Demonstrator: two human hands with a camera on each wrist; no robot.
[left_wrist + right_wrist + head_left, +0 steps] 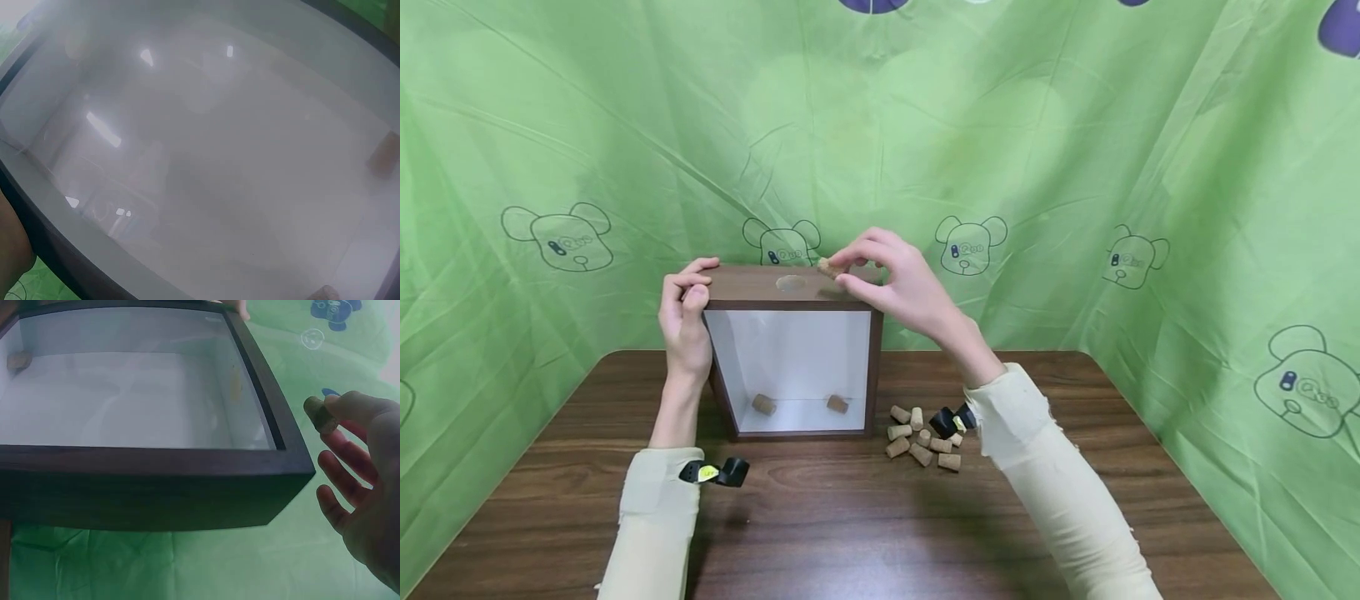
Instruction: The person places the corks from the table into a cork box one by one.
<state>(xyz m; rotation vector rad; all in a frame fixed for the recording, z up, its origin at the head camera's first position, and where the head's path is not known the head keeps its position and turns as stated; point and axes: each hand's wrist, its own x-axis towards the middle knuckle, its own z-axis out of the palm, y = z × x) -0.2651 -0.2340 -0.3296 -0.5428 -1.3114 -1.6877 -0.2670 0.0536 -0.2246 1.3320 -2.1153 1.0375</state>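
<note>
A shallow brown wooden box (877,375) with a white inside and a glossy see-through front stands upright on the table. Its top has a round hole (791,283). My left hand (688,321) grips the box's upper left corner, thumb at the front and fingers over the top and side. Between thumb and fingertips, my right hand (902,279) pinches a cork (320,414) just above the box top, to the right of the hole. Two corks lie at the bottom inside, a left cork (763,404) and a right cork (837,404).
Several loose corks (921,454) lie in a pile on the table right of the box, below my right forearm. The dark wooden table (820,517) meets green curtains (880,150) printed with bear faces at the back and sides.
</note>
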